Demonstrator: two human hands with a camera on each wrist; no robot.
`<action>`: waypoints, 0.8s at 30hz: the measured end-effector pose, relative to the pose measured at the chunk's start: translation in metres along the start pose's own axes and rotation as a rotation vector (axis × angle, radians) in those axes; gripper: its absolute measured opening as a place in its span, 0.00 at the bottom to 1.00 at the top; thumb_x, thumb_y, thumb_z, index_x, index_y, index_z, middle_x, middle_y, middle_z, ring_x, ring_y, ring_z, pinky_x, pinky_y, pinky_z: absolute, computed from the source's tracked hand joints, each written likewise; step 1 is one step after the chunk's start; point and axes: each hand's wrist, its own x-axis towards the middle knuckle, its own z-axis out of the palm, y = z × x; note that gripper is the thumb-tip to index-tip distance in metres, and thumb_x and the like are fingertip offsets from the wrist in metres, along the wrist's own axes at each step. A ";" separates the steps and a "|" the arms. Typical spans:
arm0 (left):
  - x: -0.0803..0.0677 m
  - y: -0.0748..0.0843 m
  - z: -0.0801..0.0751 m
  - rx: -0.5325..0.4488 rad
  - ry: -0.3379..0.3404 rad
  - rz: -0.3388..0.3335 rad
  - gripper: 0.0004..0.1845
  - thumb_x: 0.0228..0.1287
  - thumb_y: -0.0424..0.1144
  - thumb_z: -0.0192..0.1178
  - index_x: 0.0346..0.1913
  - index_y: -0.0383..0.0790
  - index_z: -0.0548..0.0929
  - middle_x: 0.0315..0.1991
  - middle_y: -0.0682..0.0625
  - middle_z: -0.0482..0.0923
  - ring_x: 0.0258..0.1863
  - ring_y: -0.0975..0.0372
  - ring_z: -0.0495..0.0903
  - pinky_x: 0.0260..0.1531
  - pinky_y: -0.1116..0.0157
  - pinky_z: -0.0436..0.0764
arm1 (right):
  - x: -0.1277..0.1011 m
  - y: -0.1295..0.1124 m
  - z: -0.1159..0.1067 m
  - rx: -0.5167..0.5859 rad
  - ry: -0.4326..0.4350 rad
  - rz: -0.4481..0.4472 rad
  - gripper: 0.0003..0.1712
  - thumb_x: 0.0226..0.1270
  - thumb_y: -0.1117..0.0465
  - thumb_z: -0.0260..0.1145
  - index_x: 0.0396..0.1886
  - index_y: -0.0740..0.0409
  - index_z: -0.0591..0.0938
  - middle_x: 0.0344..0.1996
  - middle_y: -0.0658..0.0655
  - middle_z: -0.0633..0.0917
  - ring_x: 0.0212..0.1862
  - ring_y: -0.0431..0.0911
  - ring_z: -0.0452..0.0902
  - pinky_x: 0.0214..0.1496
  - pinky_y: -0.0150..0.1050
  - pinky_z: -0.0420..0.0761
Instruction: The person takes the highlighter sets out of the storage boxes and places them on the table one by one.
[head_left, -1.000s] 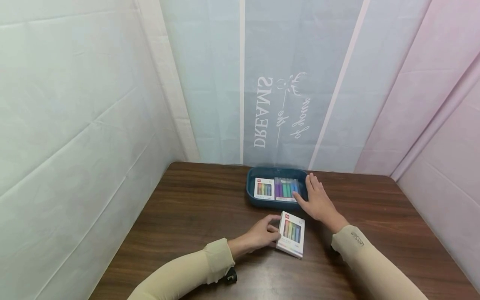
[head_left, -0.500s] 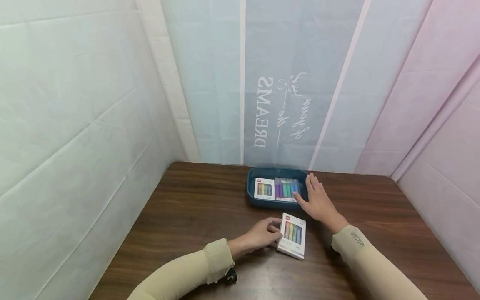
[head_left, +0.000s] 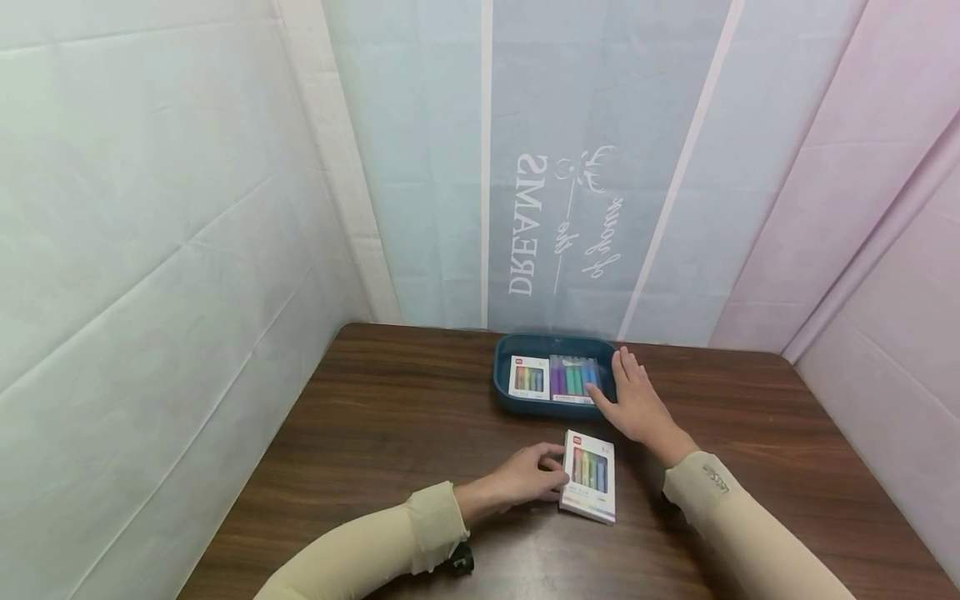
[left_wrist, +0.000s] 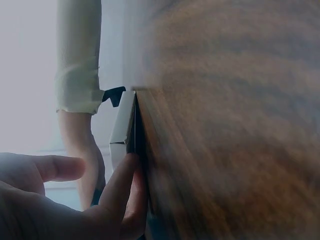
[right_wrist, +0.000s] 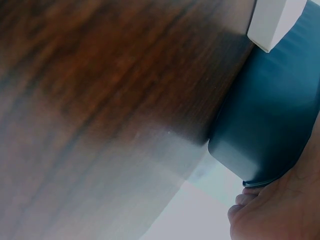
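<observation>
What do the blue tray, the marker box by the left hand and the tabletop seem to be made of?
The tray looks like moulded plastic: even dark teal colour, rounded corners, a soft sheen in the right wrist view. The marker box seems printed card, white with sharp folded edges; its window may be clear film. The table shows dark wood grain with a smooth finish, possibly laminate rather than solid wood.

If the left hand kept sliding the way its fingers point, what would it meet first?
The left hand already touches the pen box on the table, so it would push that box first. Beyond it lies the right sleeve, probably.
</observation>
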 end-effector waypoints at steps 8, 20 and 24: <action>0.002 -0.001 0.006 -0.020 0.002 -0.012 0.29 0.72 0.33 0.67 0.73 0.30 0.75 0.47 0.46 0.83 0.45 0.58 0.87 0.49 0.57 0.90 | -0.001 -0.001 0.000 0.003 -0.009 0.013 0.61 0.81 0.28 0.52 0.85 0.73 0.44 0.86 0.74 0.40 0.86 0.68 0.34 0.84 0.66 0.43; -0.003 0.004 0.007 -0.001 -0.052 -0.008 0.29 0.74 0.35 0.66 0.73 0.28 0.74 0.49 0.45 0.83 0.45 0.56 0.88 0.48 0.56 0.90 | 0.000 -0.002 0.000 0.005 0.006 0.002 0.61 0.82 0.30 0.54 0.85 0.74 0.45 0.86 0.74 0.41 0.86 0.68 0.35 0.84 0.66 0.43; -0.002 0.002 0.009 -0.014 -0.040 -0.009 0.29 0.73 0.34 0.66 0.72 0.27 0.75 0.49 0.45 0.83 0.44 0.57 0.88 0.48 0.57 0.90 | -0.001 -0.001 0.001 0.006 0.011 0.001 0.61 0.81 0.28 0.53 0.85 0.74 0.45 0.86 0.74 0.42 0.86 0.68 0.35 0.85 0.66 0.44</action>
